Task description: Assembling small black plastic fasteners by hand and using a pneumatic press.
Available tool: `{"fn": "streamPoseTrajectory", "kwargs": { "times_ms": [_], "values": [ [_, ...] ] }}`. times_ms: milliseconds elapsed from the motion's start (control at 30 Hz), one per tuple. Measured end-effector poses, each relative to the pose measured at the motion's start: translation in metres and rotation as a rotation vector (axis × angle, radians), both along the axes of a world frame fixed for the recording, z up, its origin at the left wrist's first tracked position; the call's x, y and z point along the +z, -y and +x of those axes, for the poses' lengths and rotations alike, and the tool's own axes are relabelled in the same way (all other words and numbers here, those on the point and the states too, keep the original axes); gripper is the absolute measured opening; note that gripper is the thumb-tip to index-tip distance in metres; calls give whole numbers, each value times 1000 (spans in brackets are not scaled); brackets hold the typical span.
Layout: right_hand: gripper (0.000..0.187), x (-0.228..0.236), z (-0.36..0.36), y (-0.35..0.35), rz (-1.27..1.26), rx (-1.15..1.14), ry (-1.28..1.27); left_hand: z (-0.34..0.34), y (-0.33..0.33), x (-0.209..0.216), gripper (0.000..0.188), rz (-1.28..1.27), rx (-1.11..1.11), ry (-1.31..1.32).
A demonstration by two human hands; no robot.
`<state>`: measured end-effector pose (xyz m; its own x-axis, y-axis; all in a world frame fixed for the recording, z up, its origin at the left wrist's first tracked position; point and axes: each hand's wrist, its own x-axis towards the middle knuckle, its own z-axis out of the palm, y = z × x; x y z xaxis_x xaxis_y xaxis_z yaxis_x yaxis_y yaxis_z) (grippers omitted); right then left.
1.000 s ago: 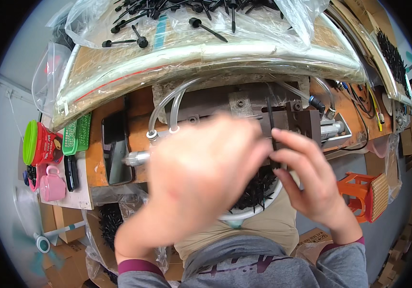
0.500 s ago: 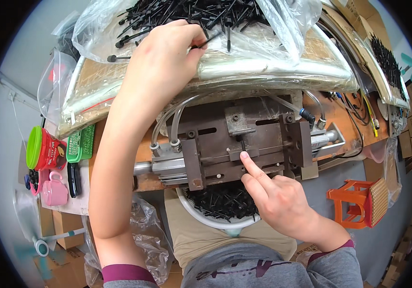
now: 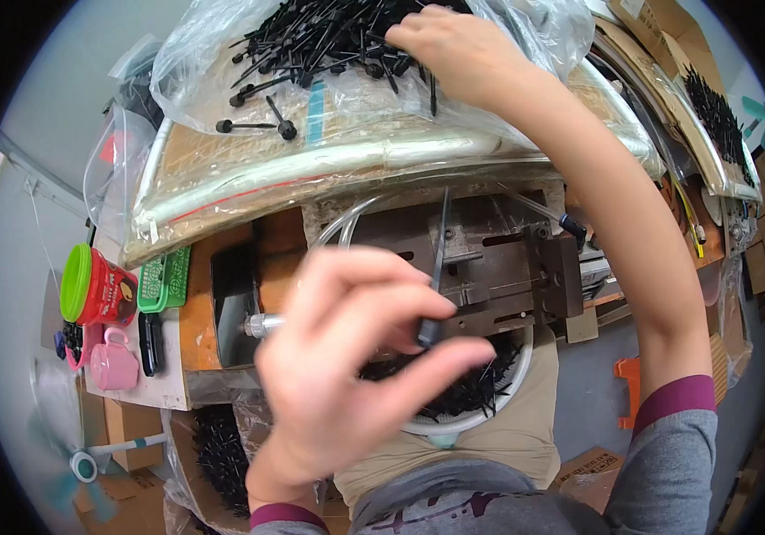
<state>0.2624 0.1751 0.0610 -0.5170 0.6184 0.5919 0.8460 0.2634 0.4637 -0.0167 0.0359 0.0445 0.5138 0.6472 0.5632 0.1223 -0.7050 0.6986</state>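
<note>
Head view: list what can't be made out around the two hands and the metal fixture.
- Metal fixture: its left part is hidden behind the left hand.
- White bowl of black parts: mostly covered by the same hand.
- Right hand: fingertips are buried in the pile of black pins, so its grip on any pin is unclear.
- Black pin in the left hand: its lower end is hidden by fingers.

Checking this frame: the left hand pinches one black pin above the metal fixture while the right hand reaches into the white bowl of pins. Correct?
Not quite. In the head view the right hand reaches into the clear plastic bag of black pins up top, not the bowl. The left hand does pinch one black pin.
</note>
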Motion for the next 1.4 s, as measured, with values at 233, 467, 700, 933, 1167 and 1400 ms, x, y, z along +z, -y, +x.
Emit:
{"fn": "streamPoseTrajectory", "kwargs": {
  "times_ms": [233, 467, 700, 933, 1167, 1400],
  "values": [
    [27, 0, -20, 10, -405, -111, -52, 2, 35, -52, 28, 50, -104, -166],
    [18, 8, -3, 62, -307, 166, -352, 20, 44, -86, 28, 334, 59, -299],
    [16, 21, 3, 107, -378, 278, -1268, 27, 41, -90, 29, 335, 54, -470],
    [17, -8, -35, 177, -749, 563, -2030, 17, 38, -75, 46, 78, 3, -270],
    [17, -45, -64, 217, -1107, 557, -2342, 6, 37, -40, 36, -182, -54, 97],
    [20, -50, -55, 239, -598, 301, -2163, 0, 48, -62, 43, -114, 38, -58]
  ]
}}
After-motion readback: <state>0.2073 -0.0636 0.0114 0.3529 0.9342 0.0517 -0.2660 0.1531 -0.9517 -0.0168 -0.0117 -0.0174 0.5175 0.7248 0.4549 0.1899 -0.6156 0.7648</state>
